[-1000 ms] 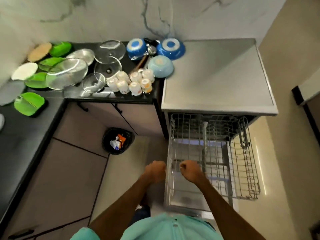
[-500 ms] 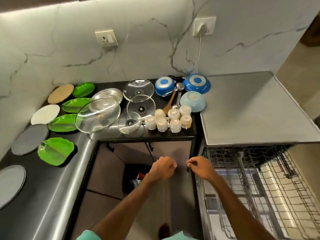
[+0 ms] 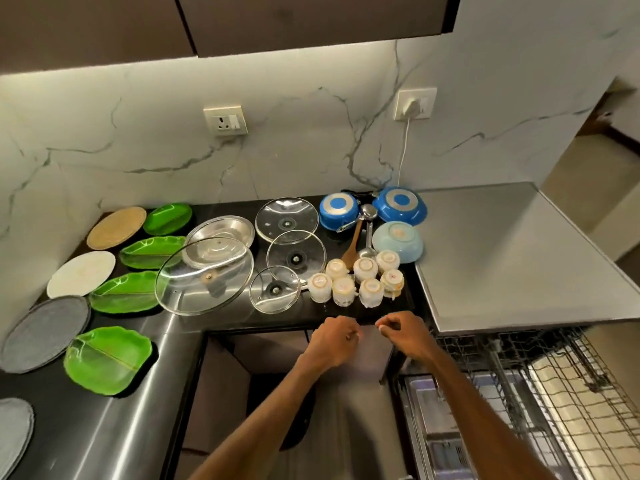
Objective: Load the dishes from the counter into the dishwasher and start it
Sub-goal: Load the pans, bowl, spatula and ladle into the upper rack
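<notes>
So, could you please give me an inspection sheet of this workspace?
Surface: dark counter, crowded with dishes.
Job's things: seven white cups, four glass lids, green plates, two blue pans; dishwasher rack pulled out.
Clutter: wooden spatula beside the pans.
Hands: left hand and right hand near the counter edge, fingers curled, holding nothing.
Cables: white cord runs from wall plug down behind the pans.
Surroundings: marble wall, steel dishwasher top.

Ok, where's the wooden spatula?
Head view, right of centre on the black counter: the wooden spatula lies between the blue saucepan and the pale blue bowl, beside the steel ladle, behind the upturned cups.
</notes>
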`<action>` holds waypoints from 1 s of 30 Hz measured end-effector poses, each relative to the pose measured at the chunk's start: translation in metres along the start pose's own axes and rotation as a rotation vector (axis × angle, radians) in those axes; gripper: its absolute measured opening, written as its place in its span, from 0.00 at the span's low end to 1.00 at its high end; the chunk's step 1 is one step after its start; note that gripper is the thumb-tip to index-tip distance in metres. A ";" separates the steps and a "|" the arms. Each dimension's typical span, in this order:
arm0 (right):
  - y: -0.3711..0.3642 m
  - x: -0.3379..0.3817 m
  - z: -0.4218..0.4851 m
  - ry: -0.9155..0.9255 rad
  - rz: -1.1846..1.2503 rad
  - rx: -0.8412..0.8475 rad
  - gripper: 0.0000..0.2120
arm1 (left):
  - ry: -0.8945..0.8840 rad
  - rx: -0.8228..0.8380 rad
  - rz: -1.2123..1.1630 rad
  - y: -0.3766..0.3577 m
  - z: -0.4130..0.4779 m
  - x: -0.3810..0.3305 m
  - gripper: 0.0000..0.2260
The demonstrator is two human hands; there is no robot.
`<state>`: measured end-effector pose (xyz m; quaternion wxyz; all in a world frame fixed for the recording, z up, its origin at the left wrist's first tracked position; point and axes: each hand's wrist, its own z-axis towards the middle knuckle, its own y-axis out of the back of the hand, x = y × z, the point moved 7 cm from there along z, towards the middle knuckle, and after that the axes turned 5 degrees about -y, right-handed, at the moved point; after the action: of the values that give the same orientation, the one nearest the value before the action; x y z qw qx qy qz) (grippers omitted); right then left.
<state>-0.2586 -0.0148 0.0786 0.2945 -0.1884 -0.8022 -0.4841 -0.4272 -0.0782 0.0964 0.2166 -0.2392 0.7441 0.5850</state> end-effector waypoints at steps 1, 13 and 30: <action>0.006 0.001 0.004 0.001 0.017 -0.013 0.06 | -0.009 -0.010 -0.005 0.003 0.007 -0.003 0.11; 0.088 0.009 0.112 0.084 0.168 -0.195 0.06 | -0.140 -0.230 0.035 0.038 0.135 -0.040 0.07; 0.134 0.019 0.259 0.051 0.235 -0.081 0.07 | 0.226 -0.282 0.087 0.087 0.292 -0.002 0.07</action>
<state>-0.2693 0.2776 0.0875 0.3617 -0.2806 -0.7465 -0.4829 -0.4666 0.2235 0.0995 0.0704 -0.2989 0.6840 0.6617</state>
